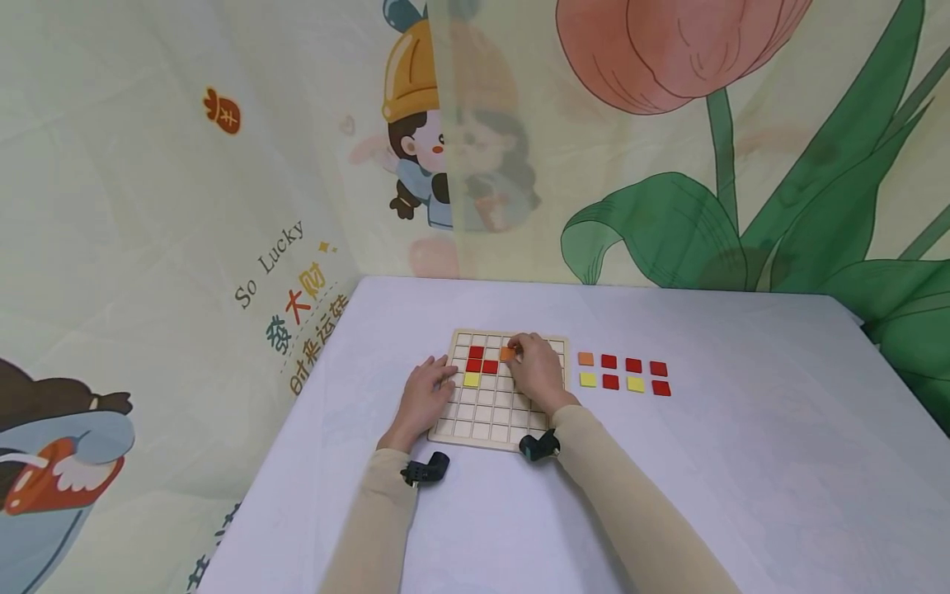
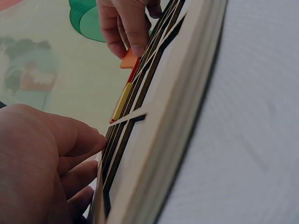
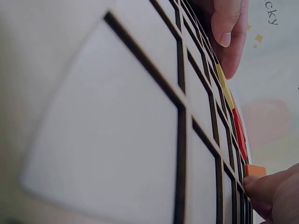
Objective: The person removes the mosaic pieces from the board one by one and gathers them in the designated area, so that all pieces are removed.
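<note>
My right hand (image 1: pixel 540 375): fingers pinch orange tile (image 1: pixel 507 354) at gridded board (image 1: pixel 482 417). My left hand (image 1: pixel 425 398): fingers loosely spread, board's left edge. Backdrop (image 1: pixel 148 247) reads "So Lucky", 發大财.

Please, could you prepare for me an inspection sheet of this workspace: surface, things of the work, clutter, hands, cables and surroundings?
Surface: white table, far edge against the backdrop.
Work things: grid board bearing three red tiles and a yellow tile; eight loose tiles in two rows right of it (five red, two yellow, one orange).
Clutter: nothing seen.
Left hand: at the board's left edge, holding nothing visible.
Right hand: pinches an orange tile at the board's far part.
Cables: nothing seen.
Surroundings: printed tulip, cartoon figures and lettering.
</note>
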`<state>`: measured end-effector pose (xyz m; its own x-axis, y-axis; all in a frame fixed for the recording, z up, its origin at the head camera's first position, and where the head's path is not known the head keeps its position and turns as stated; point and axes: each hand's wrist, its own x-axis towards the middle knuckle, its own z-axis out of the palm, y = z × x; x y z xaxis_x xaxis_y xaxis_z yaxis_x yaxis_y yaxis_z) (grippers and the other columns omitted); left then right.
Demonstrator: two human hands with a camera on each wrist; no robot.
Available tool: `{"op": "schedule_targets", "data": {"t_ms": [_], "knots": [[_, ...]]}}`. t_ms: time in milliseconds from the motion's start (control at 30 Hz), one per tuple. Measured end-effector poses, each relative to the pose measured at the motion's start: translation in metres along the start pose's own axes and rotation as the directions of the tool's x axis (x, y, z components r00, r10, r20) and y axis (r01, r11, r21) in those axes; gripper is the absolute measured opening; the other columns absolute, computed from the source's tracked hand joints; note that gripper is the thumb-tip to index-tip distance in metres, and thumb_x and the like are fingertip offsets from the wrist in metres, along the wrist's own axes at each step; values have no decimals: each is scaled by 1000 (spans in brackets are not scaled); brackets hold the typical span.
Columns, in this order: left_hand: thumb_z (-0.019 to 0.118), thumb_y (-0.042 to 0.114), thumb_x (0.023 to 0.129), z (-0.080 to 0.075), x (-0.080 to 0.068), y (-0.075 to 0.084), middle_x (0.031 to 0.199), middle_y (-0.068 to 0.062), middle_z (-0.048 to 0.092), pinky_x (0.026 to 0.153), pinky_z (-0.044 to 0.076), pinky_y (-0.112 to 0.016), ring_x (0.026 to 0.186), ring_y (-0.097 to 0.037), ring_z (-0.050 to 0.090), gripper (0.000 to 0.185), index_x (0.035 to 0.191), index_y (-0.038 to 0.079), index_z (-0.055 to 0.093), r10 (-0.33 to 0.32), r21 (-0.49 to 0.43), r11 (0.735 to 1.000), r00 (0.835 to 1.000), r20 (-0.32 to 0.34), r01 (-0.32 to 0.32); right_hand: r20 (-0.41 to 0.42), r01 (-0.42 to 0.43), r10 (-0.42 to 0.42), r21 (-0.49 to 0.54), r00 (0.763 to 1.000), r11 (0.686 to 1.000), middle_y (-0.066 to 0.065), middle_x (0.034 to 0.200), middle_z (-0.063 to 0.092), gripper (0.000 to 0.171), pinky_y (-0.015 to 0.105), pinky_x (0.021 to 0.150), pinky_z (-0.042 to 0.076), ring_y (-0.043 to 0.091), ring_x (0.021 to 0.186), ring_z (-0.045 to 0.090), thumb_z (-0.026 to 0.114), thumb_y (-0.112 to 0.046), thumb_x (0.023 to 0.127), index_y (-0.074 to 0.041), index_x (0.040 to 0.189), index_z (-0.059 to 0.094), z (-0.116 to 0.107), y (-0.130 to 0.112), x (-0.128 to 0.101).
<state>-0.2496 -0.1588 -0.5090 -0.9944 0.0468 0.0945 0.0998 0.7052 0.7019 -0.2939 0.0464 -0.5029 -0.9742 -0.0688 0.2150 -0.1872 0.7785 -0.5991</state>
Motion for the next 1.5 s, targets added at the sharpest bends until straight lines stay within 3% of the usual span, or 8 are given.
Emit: {"op": "schedule_targets", "data": {"t_ms": [333, 567, 1000, 1500], "knots": [[50, 20, 91, 0, 0, 0, 140, 1, 40, 114, 8, -32, 136, -16, 19, 31, 119, 13, 60, -2, -2, 1000, 1000, 1, 2, 32, 11, -13, 38, 999, 999, -1, 89, 56, 25, 25, 63, 47, 15, 75, 51, 67, -14, 81, -14, 106, 61, -2, -1, -1], [51, 20, 91, 0, 0, 2, 141, 1, 39, 114, 8, -33, 136, -16, 19, 31, 120, 14, 60, -7, -10, 1000, 1000, 8, 7, 45, -24, 19, 109, 999, 994, -3, 89, 57, 27, 25, 63, 48, 14, 76, 52, 64, -12, 83, -16, 109, 60, -7, 1, -4], [51, 19, 91, -2, -1, 4, 141, 0, 40, 114, 8, -32, 136, -17, 20, 30, 119, 13, 60, -2, -16, 1000, 1000, 2, 2, -39, 11, -5, 163, 999, 987, -2, 93, 57, 31, 25, 56, 41, 17, 72, 47, 62, -16, 86, -15, 117, 59, -32, 13, -18], [51, 19, 90, -2, -1, 4, 140, -2, 40, 114, 9, -34, 136, -18, 20, 31, 119, 13, 60, -13, -7, 1000, 1000, 1, 13, 17, -108, 107, 227, 994, 968, -3, 89, 59, 29, 27, 64, 43, 18, 81, 47, 65, -18, 83, -19, 112, 62, -41, 26, -36]]}}
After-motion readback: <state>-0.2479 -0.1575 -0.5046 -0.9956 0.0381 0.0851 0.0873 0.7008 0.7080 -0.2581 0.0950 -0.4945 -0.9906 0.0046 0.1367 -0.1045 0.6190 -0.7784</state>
